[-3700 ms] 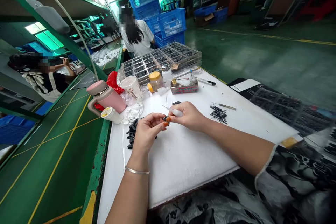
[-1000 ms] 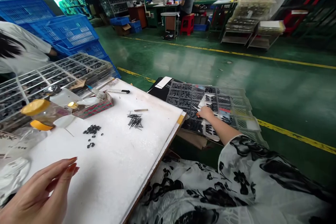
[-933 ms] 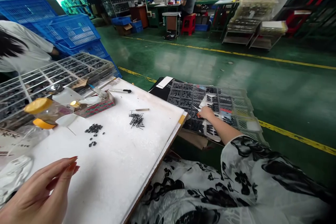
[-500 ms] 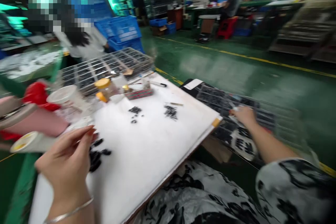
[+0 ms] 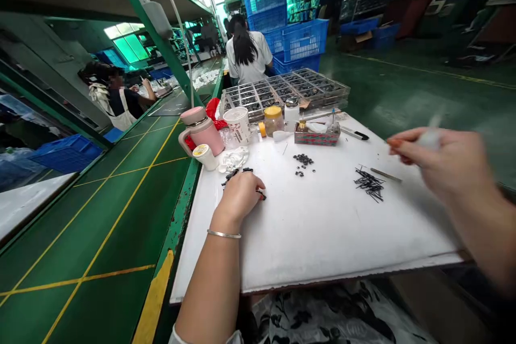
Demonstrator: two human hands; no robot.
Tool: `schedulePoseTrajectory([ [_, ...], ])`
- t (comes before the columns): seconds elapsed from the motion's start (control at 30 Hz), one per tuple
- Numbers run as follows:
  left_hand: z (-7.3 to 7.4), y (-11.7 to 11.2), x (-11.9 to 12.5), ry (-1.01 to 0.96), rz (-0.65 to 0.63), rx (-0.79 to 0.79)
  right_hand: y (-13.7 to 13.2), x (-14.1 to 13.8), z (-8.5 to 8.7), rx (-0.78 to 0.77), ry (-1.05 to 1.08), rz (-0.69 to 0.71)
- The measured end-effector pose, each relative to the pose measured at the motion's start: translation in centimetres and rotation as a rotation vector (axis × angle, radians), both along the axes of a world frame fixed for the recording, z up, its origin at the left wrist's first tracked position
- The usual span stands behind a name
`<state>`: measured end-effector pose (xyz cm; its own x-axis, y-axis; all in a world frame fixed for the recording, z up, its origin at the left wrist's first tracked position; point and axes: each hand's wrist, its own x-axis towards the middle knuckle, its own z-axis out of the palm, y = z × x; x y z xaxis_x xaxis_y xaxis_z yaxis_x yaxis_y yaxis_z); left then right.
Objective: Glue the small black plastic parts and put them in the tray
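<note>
The left hand [image 5: 242,193] seems to pinch a black part [image 5: 263,196] beside the dark pile [image 5: 230,176]; a light fingertip hold, one piece at a time, should serve. The right hand [image 5: 447,158], blurred, grips a white tool [image 5: 430,140] near the rods [image 5: 370,185]. White board [image 5: 298,242] beneath; green bench [image 5: 108,226] alongside, blue crates [image 5: 304,40] beyond.

Sticks [image 5: 369,185] and rings [image 5: 303,159] are black, the board [image 5: 298,236] white, the bench [image 5: 124,236] green with yellow lines; the blurred tool [image 5: 430,137] looks whitish.
</note>
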<state>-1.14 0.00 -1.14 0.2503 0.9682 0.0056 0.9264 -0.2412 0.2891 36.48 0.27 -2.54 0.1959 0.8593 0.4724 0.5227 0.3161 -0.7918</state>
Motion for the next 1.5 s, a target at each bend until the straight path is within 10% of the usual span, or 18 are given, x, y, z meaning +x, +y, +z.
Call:
schedulePoseTrajectory([
  [0.2,-0.3,0.6,0.1,-0.014,-0.052,-0.015,0.6,-9.0,3.2,-0.145,-0.126,0.182],
  [0.5,0.2,0.5,2.0,-1.079,-0.054,-0.36,0.3,-2.8,0.6,-0.519,-0.536,0.155],
  [0.7,0.1,0.6,2.2,-1.529,0.096,-0.513,-1.0,-2.9,-1.5,-0.461,-0.635,0.158],
  [0.93,0.2,0.8,1.8,-1.656,0.239,-0.474,-0.9,-3.7,-1.5,-0.344,-0.686,0.209],
  [1.5,-0.6,0.7,2.6,-1.603,0.044,-0.55,0.8,-7.1,0.3,-0.412,-0.508,0.242],
])
